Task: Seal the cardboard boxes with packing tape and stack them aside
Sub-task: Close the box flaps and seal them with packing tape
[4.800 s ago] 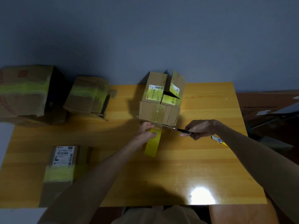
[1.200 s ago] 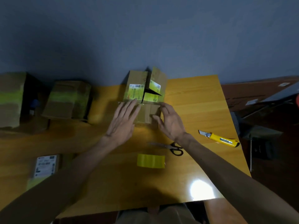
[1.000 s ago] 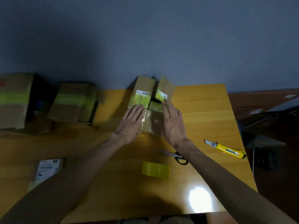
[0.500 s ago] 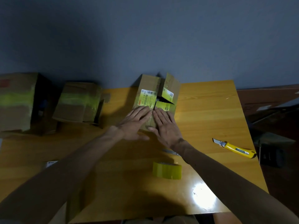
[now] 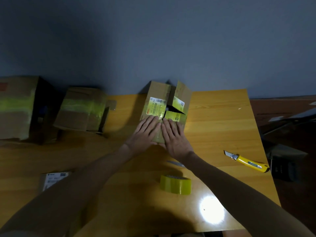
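Note:
A small cardboard box [image 5: 159,98] with labels and yellow tape stands at the far middle of the wooden table [image 5: 218,127], its top flaps partly apart. My left hand [image 5: 145,132] and my right hand [image 5: 174,135] lie flat side by side on the box's near face, fingers straight, pressing on the tape there. A roll of yellow packing tape [image 5: 176,184] lies on the table nearer to me, between my forearms.
Two taped boxes stand at the left: a large one [image 5: 17,106] and a smaller one [image 5: 82,108]. A flat labelled box [image 5: 54,179] lies under my left forearm. A yellow utility knife [image 5: 248,163] lies at the right; scissor blades [image 5: 176,163] peek from under my right arm.
Scissors and tape roll were put down on the table. Both hands went flat onto the box's front and have drawn together at its middle.

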